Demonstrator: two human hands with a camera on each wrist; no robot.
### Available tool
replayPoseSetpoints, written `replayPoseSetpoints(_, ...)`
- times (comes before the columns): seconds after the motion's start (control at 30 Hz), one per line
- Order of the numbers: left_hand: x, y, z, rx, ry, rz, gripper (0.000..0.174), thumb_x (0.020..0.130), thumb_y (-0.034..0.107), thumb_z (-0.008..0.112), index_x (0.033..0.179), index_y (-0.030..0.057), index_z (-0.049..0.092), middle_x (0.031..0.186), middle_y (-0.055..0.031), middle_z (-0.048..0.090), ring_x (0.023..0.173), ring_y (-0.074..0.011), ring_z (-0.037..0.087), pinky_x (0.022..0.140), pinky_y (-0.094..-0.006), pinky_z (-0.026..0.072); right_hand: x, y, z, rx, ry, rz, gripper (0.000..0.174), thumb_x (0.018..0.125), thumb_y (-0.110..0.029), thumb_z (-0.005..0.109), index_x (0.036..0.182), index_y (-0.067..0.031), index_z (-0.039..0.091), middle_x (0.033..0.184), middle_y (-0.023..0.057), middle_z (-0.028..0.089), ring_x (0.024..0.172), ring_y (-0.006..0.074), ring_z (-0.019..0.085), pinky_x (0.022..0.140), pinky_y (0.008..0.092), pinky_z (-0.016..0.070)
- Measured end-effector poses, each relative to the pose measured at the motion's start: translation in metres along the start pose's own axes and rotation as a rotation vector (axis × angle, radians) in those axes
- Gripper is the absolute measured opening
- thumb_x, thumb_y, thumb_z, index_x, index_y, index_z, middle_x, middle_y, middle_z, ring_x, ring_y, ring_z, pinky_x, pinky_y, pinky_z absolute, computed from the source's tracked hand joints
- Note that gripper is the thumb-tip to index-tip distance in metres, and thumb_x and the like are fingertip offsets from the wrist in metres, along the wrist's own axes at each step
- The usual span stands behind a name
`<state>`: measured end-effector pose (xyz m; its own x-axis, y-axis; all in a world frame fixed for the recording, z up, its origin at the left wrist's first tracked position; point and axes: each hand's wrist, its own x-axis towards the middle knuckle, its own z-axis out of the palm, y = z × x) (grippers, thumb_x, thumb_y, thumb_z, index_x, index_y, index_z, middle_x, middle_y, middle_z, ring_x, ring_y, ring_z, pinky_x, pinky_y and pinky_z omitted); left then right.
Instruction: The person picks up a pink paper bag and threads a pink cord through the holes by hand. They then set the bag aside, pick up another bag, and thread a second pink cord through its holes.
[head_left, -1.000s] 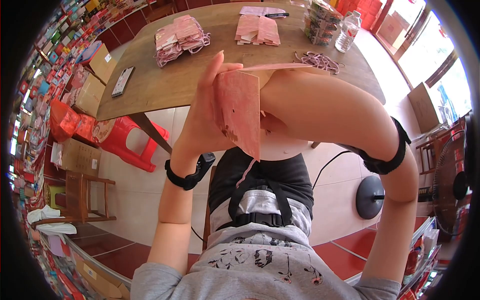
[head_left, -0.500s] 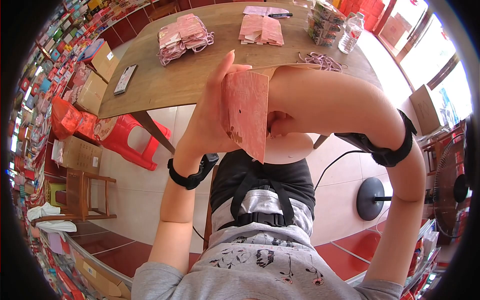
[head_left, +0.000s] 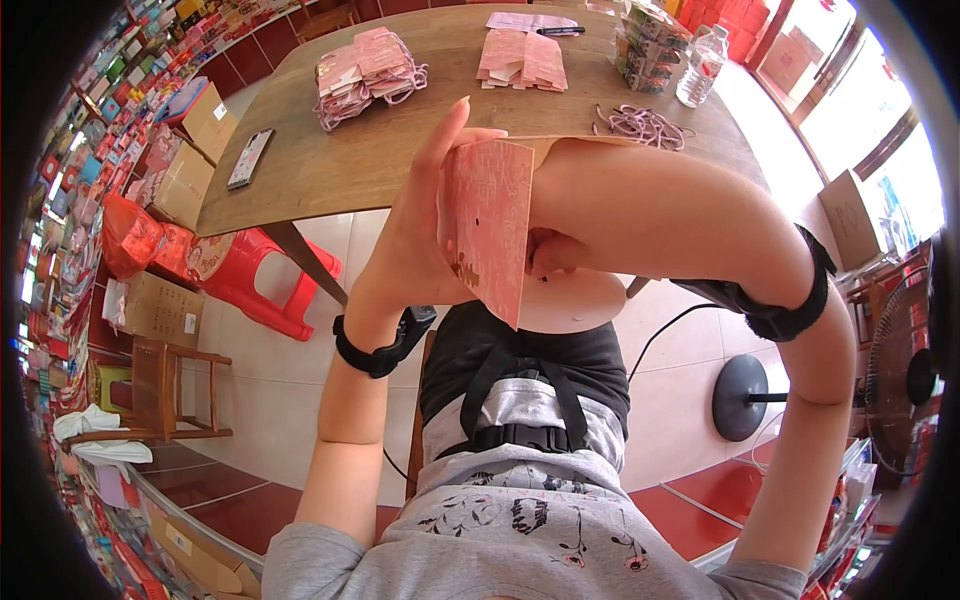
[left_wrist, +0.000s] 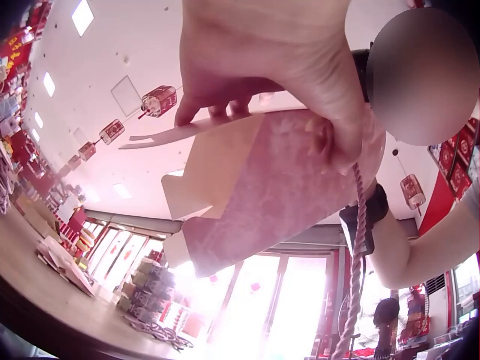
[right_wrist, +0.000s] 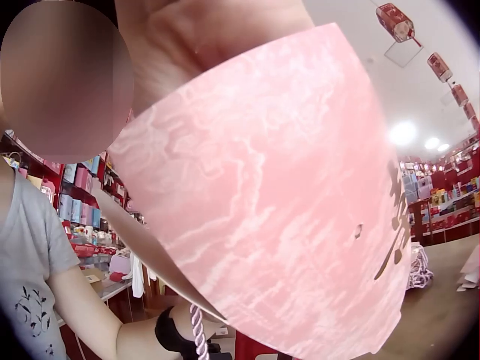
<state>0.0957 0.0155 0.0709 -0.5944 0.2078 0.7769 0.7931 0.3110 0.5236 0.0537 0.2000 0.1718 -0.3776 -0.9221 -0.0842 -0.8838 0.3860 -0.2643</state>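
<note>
A pink marbled paper gift bag is held up in front of the body, past the table's near edge. My left hand grips its left side. In the left wrist view the thumb presses the panel beside a twisted mauve cord, with the other fingers behind. Tan inner flaps stand unfolded at the bag's end. My right hand reaches behind the front panel, its wrist bent inward, and only some bent fingers show. A small hole and dark lettering mark the panel in the right wrist view, which hides the right fingers; I cannot tell what they hold.
On the wooden table lie a stack of corded pink bags, flat pink bags, loose mauve cords, a phone-like slab, a pen, stacked packs and a water bottle. A red stool stands left.
Both hands and the bag have shifted slightly right in the head view. The cord end that hung below the bag no longer shows there. More of the right fingers shows beside the panel.
</note>
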Motion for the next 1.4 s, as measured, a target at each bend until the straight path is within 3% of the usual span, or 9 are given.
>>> replayPoseSetpoints(0.17, 0.000, -0.002, -0.001, 0.057, 0.001, 0.029, 0.117, 0.056, 0.020, 0.086, 0.144, 0.0032, 0.011, 0.125, -0.0159, 0.047, 0.108, -0.0260, 0.053, 0.092, -0.0369, 0.0429, -0.004, 0.007, 0.012, -0.048, 0.296, -0.204, 0.006, 0.062, -0.011, 0.062, 0.066, -0.0078, 0.059, 0.067, 0.0083, 0.057, 0.065, 0.0261, 0.057, 0.055, 0.0332, 0.0445)
replayPoseSetpoints(0.27, 0.000, -0.001, -0.002, 0.082, 0.009, 0.032, 0.117, 0.056, 0.021, 0.086, 0.144, 0.0031, 0.011, 0.125, -0.0159, 0.047, 0.108, -0.0262, 0.053, 0.092, -0.0371, 0.0427, -0.008, 0.001, 0.008, -0.193, 0.153, -0.047, 0.013, 0.072, -0.010, 0.059, 0.082, -0.0035, 0.064, 0.070, 0.0157, 0.061, 0.068, 0.0327, 0.060, 0.060, 0.0361, 0.0481)
replayPoseSetpoints(0.4, -0.001, 0.000, -0.002, 0.079, 0.021, 0.013, 0.118, 0.056, 0.022, 0.086, 0.144, 0.0029, 0.011, 0.125, -0.0155, 0.047, 0.109, -0.0259, 0.052, 0.093, -0.0371, 0.0421, -0.014, -0.003, 0.005, -0.198, 0.290, -0.192, 0.010, 0.070, -0.008, 0.058, 0.077, -0.0044, 0.064, 0.066, 0.0155, 0.060, 0.064, 0.0333, 0.059, 0.058, 0.0366, 0.0480)
replayPoseSetpoints(0.47, -0.002, -0.002, -0.001, 0.036, 0.024, -0.002, 0.118, 0.055, 0.022, 0.087, 0.144, 0.0029, 0.011, 0.125, -0.0153, 0.047, 0.109, -0.0256, 0.052, 0.093, -0.0370, 0.0420, -0.013, -0.009, 0.001, -0.265, 0.132, -0.065, 0.008, 0.070, -0.007, 0.057, 0.074, -0.0048, 0.064, 0.064, 0.0156, 0.059, 0.061, 0.0334, 0.059, 0.057, 0.0371, 0.0478)
replayPoseSetpoints(0.8, -0.003, -0.003, 0.003, -0.066, 0.047, -0.050, 0.118, 0.055, 0.021, 0.088, 0.144, 0.0033, 0.013, 0.122, -0.0130, 0.048, 0.107, -0.0235, 0.052, 0.093, -0.0359, 0.0418, -0.016, -0.015, 0.002, -0.253, 0.117, -0.019, 0.008, 0.071, -0.009, 0.058, 0.073, -0.0057, 0.066, 0.065, 0.0149, 0.060, 0.062, 0.0323, 0.060, 0.058, 0.0363, 0.0480)
replayPoseSetpoints(1.1, -0.002, -0.016, 0.005, -0.117, 0.064, -0.125, 0.115, 0.054, 0.018, 0.087, 0.144, 0.0054, 0.016, 0.123, -0.0123, 0.047, 0.115, -0.0248, 0.049, 0.096, -0.0364, 0.0387, -0.011, 0.004, 0.006, 0.127, 0.252, -0.047, 0.011, 0.073, -0.010, 0.062, 0.082, -0.0046, 0.067, 0.069, 0.0127, 0.062, 0.069, 0.0272, 0.061, 0.062, 0.0322, 0.0486)
replayPoseSetpoints(1.23, 0.000, -0.039, 0.004, -0.245, 0.098, -0.189, 0.111, 0.055, 0.020, 0.088, 0.143, 0.0059, 0.020, 0.123, -0.0125, 0.047, 0.117, -0.0253, 0.047, 0.097, -0.0372, 0.0379, 0.006, 0.024, 0.009, 0.200, 0.267, 0.013, 0.021, 0.081, -0.024, 0.058, 0.073, -0.0052, 0.066, 0.068, 0.0095, 0.062, 0.063, 0.0267, 0.061, 0.057, 0.0355, 0.0484)
replayPoseSetpoints(1.3, 0.002, -0.052, 0.001, -0.129, 0.026, -0.233, 0.103, 0.058, 0.026, 0.086, 0.140, 0.0058, 0.027, 0.124, -0.0130, 0.045, 0.116, -0.0274, 0.046, 0.097, -0.0366, 0.0378, 0.013, 0.038, 0.011, 0.214, 0.217, 0.099, 0.025, 0.083, -0.027, 0.058, 0.074, -0.0047, 0.066, 0.067, 0.0103, 0.061, 0.062, 0.0258, 0.061, 0.056, 0.0351, 0.0483)
replayPoseSetpoints(1.4, 0.005, -0.061, 0.003, 0.228, 0.071, -0.251, 0.099, 0.060, 0.032, 0.084, 0.139, 0.0062, 0.031, 0.122, -0.0136, 0.045, 0.114, -0.0283, 0.046, 0.096, -0.0364, 0.0381, 0.024, 0.069, 0.028, 0.175, 0.341, -0.138, 0.026, 0.082, -0.027, 0.062, 0.080, -0.0022, 0.067, 0.069, 0.0108, 0.064, 0.062, 0.0195, 0.063, 0.058, 0.0320, 0.0496)
